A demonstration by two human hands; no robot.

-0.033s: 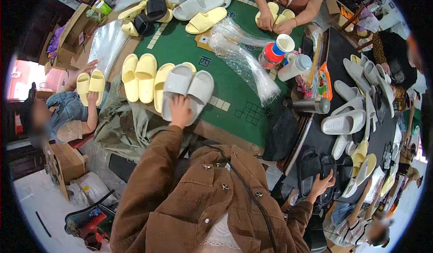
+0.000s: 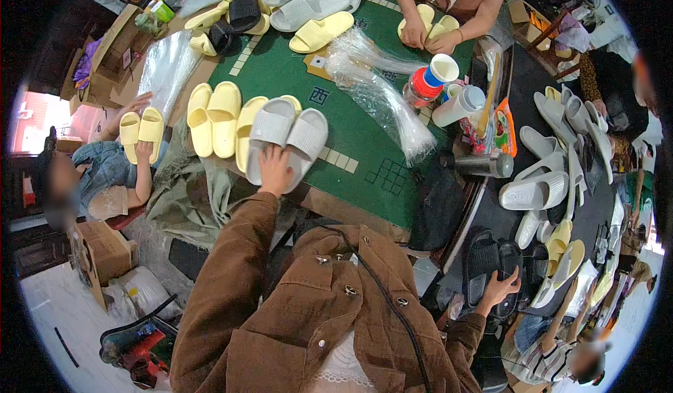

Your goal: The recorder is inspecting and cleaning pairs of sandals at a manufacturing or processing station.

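Note:
A pair of grey slide slippers [image 2: 289, 135] lies side by side on the green table [image 2: 364, 141], near its front left edge. My left hand [image 2: 275, 170] presses down on their heel ends, fingers closed over them. My right hand [image 2: 499, 288] reaches low to the right and grips a black slipper [image 2: 484, 256] in a pile of dark slippers beside the table. Both my arms are in brown jacket sleeves.
Yellow slippers [image 2: 219, 116] lie in a row left of the grey pair. A person opposite holds a yellow pair [image 2: 429, 23]; another at left holds one [image 2: 140, 130]. Clear plastic bags [image 2: 389, 99], cups [image 2: 443, 69] and a metal flask [image 2: 485, 165] sit mid-table. White slippers [image 2: 536, 191] cover the right.

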